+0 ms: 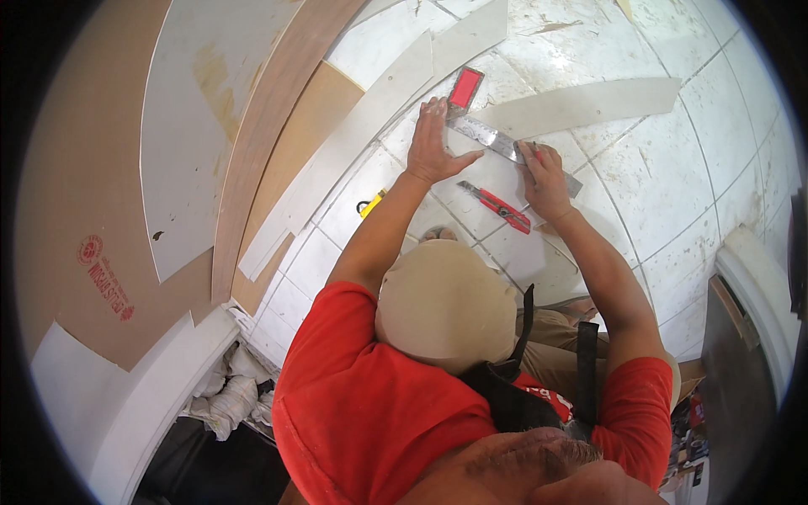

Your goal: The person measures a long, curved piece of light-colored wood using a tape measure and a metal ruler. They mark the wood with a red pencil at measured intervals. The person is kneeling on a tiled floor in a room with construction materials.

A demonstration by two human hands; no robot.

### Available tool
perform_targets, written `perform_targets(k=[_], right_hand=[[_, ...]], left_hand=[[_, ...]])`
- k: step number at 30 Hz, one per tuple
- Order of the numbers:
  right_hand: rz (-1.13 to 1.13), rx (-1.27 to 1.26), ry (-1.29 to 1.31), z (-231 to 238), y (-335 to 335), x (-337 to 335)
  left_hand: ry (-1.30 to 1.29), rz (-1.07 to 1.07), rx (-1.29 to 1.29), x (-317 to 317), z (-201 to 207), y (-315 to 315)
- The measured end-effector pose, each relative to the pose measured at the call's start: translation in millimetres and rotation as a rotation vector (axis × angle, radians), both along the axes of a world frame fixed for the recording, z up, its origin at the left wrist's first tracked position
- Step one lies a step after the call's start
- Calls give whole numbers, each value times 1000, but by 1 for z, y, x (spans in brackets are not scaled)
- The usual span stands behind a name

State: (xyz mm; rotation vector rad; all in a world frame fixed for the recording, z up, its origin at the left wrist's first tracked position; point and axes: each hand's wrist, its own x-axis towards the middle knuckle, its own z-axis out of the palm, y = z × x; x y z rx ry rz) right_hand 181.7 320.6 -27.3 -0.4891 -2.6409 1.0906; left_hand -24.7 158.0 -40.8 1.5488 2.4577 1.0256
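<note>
A try square with a red handle (465, 87) and a metal blade (486, 136) lies on the floor ahead of me. My left hand (432, 145) rests at its corner, fingertips by the handle, thumb spread wide. Over the blade's far right end, my right hand (546, 178) has its fingers curled. A small red bit shows among them, but what they hold is mostly hidden. Between my hands and my knee lies a red utility knife (502, 209), its blade pointing up and left. A pale grey strip (602, 103) lies just beyond the square.
Long pale strips (370, 109), a brown board strip (269, 114) and large sheets (189, 126) stretch along the left. A yellow tape measure (370, 204) sits near my left forearm. White floor tiles (656, 181) carry dirt and scraps. Crumpled sacks (229, 400) lie at lower left.
</note>
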Motion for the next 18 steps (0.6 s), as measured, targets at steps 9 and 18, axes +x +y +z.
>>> perform_targets(k=[9, 18], right_hand=[[-14, 23, -18, -6, -2, 1], [-50, 35, 2, -5, -11, -1]], left_hand=[[-26, -7, 7, 1, 0, 0], [-19, -21, 1, -1, 2, 2]])
